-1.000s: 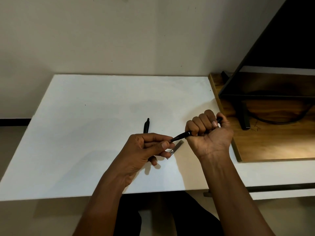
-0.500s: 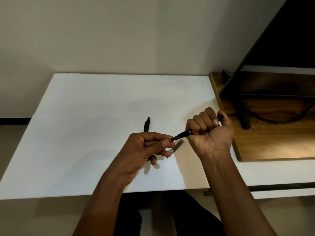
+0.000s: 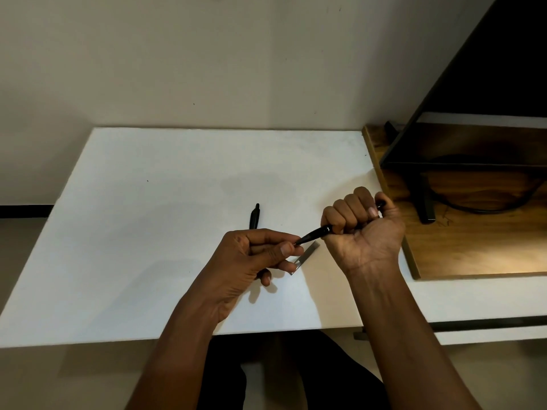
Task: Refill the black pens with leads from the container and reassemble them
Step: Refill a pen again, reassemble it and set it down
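Observation:
My right hand (image 3: 362, 229) is a fist wrapped round a black pen (image 3: 315, 234), whose pointed tip slants down to the left. My left hand (image 3: 254, 255) pinches thumb and forefinger together at that tip; whatever they hold is too thin to make out. Under the left fingers a small clear lead container (image 3: 306, 256) lies on the white board (image 3: 154, 226). A second black pen (image 3: 254, 216) lies on the board just beyond my left hand, untouched.
The white board covers most of the desk, with its front edge near my body. To the right a wooden board (image 3: 473, 247) carries a dark monitor (image 3: 485, 84), its stand and a black cable.
Both hands hold almost the same pose; the left fingertips have shifted very slightly at the pen's tip.

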The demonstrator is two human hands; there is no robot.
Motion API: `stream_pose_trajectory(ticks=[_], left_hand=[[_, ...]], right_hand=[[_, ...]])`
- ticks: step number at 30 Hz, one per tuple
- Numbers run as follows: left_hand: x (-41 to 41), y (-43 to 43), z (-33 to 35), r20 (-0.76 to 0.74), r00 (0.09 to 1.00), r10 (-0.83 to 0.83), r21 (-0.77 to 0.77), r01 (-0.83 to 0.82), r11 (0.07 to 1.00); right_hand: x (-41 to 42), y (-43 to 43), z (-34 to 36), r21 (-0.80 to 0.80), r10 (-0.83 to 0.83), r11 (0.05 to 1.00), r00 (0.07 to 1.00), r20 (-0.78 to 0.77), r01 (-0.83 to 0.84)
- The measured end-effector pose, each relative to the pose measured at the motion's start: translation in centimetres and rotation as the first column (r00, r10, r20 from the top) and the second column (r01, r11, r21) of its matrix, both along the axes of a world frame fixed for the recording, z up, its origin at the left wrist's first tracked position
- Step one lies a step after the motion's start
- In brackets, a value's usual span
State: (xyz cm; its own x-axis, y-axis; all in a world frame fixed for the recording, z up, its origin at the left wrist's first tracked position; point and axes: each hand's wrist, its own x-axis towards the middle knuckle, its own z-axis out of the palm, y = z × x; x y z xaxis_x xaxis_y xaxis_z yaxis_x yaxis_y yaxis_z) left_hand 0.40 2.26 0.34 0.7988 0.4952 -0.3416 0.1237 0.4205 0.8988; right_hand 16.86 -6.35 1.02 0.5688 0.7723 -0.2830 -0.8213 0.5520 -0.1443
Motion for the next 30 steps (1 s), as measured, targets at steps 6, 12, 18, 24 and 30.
stream_pose_trajectory(ticks=[6, 12, 18, 24, 30], left_hand=[[0.00, 0.03, 0.05, -0.012, 1.000, -0.006, 0.004, 0.006, 1.000], [-0.02, 0.08, 0.05, -0.009, 1.000, -0.006, -0.001, 0.006, 1.000], [0.06, 0.06, 0.00, -0.005, 1.000, -0.005, 0.000, 0.005, 1.000], [0.07, 0.05, 0.00, -0.006, 1.000, -0.008, -0.003, 0.008, 1.000], [0.05, -0.01, 0.03, -0.006, 1.000, -0.012, -0.002, 0.012, 1.000]], right_hand=[[0.01, -0.03, -0.03, -0.001, 0.013, 1.000, 1.000, 0.005, -0.013], [0.07, 0.02, -0.01, 0.002, 0.010, 1.000, 1.000, 0.012, -0.010], [0.03, 0.20, -0.20, 0.004, 0.015, 1.000, 1.000, 0.011, -0.015], [0.07, 0.02, -0.17, 0.016, 0.028, 0.999, 1.000, -0.012, -0.028], [0.08, 0.00, -0.05, 0.015, 0.015, 1.000, 1.000, -0.022, -0.014]])
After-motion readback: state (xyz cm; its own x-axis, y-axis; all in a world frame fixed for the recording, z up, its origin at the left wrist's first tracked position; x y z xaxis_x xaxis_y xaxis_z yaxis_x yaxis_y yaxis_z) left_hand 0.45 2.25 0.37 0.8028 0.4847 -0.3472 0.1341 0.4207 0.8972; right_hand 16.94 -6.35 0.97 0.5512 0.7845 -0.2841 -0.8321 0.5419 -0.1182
